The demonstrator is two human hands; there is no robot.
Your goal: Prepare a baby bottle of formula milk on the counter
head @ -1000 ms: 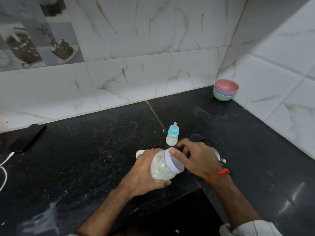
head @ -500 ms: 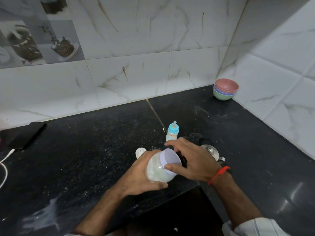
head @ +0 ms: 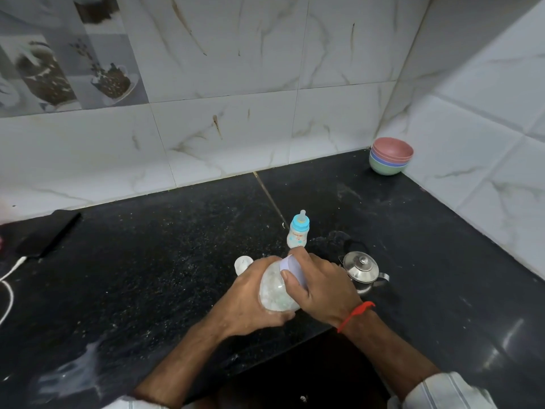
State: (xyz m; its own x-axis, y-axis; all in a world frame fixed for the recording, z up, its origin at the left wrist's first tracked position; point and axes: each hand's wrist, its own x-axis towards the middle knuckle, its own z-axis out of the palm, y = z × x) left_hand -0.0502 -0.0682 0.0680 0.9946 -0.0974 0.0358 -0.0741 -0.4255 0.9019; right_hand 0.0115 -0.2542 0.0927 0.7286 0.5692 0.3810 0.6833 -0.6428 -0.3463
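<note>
Left hand (head: 250, 296) grips a clear jar (head: 275, 290) just in front of the baby bottle (head: 298, 230); right hand (head: 321, 286) grips its lid (head: 292, 268). Light, rigid, probably slippery plastic; hold the body firmly.

The left hand (head: 250, 296) grips a clear jar (head: 275, 292); the right hand (head: 323, 286) grips its white lid (head: 292, 268).

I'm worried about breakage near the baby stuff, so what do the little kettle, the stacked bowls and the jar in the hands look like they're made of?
Kettle: polished metal, probably stainless steel, with mirror-like highlights. Stacked bowls: matte pastel, likely plastic or a similar composite; no glaze shine. Jar: translucent, cloudy wall with a pale lavender lid, probably plastic, though glass can't be ruled out.
</note>
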